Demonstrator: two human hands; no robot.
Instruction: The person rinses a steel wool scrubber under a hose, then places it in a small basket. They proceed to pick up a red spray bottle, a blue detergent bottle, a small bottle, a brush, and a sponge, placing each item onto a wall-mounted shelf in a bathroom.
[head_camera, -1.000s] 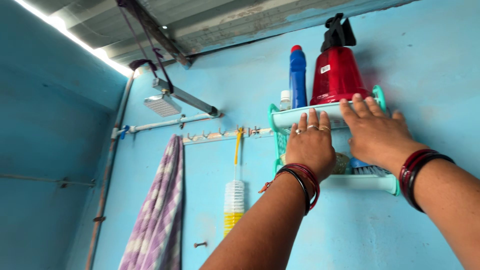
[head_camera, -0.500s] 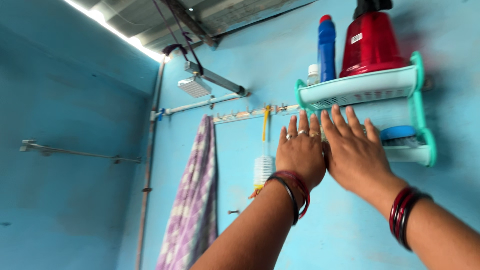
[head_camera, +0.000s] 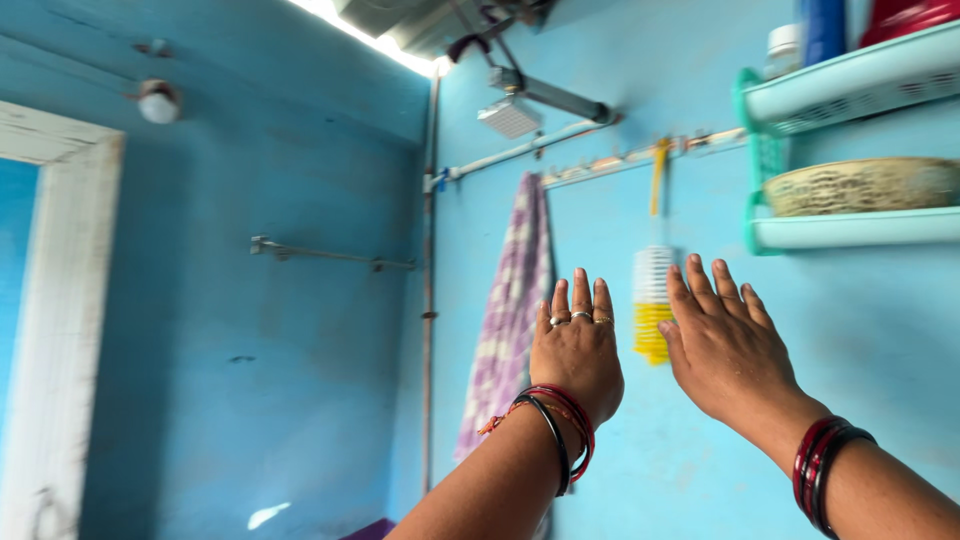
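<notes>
Both hands are raised empty in front of a blue painted wall. The left hand (head_camera: 577, 350), with rings and dark red and black bangles at the wrist, has its fingers (head_camera: 581, 292) straight and pressed close together, holding nothing. The right hand (head_camera: 727, 345), also bangled, has its fingers (head_camera: 700, 285) straight and slightly fanned, likewise empty.

Nearest to them is the long-handled brush with white and yellow bristles (head_camera: 652, 305), hanging from the metal hook rail (head_camera: 640, 155) by its yellow handle; its bristle head shows between the two hands, behind them, against the wall. Whether either hand touches it cannot be told. It looks light, with a stiff plastic handle and springy bristles that would give under a squeeze, so the firm place to grip would be the handle above the bristle head.

Left of the brush hangs a purple and white checked cloth (head_camera: 510, 310), soft and limp. Up at the right, the pale green plastic wall shelf (head_camera: 850, 228) carries a woven tan bowl (head_camera: 860, 185) on its lower tier, near that tier's left edge. A shower head (head_camera: 510, 117) juts out above the cloth.
</notes>
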